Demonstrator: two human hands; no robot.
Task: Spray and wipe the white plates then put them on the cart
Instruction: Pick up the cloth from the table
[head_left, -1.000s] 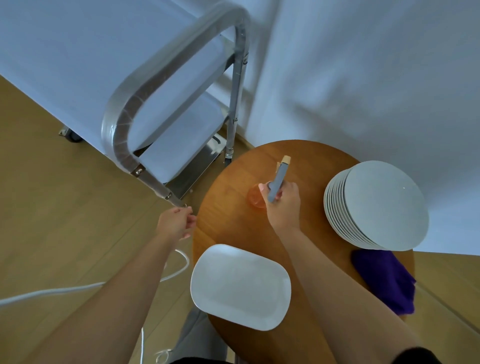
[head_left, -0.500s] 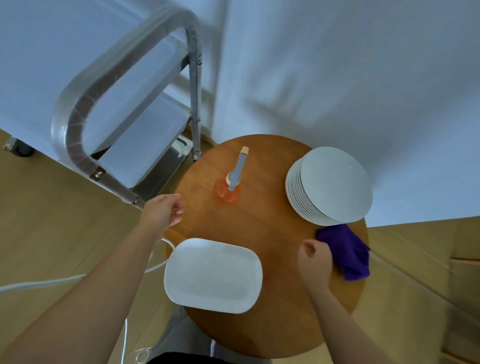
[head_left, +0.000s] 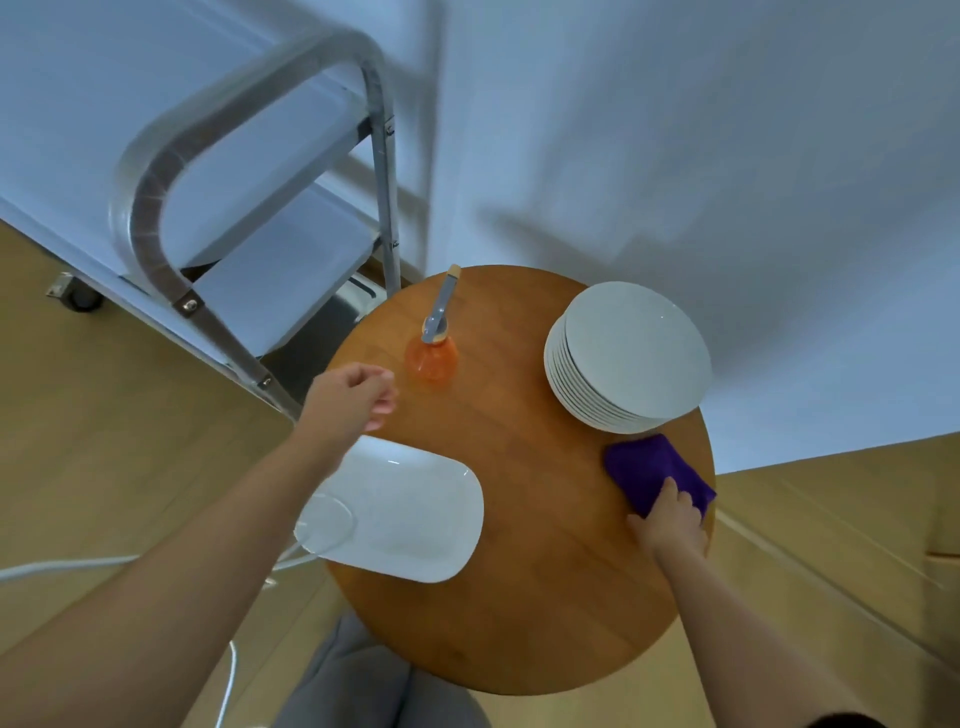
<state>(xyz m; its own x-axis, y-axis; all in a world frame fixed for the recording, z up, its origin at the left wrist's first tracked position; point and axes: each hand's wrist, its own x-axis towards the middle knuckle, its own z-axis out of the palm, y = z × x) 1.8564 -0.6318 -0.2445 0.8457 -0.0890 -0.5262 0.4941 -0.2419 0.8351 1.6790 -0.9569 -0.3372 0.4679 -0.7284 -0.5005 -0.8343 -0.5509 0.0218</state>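
Right hand (head_left: 670, 522) now on one purple cloth (head_left: 652, 470); one spray bottle (head_left: 432, 353) free

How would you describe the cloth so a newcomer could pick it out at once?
Start at the round wooden table and go to its right edge, just below the stack of round plates. The cloth lies there with the right hand on its near end. It is the only soft, purple thing; everything near it is white or wood.

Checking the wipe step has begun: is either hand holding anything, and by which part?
Right hand rests on the cloth at its near edge, not lifted. Left hand holds nothing.
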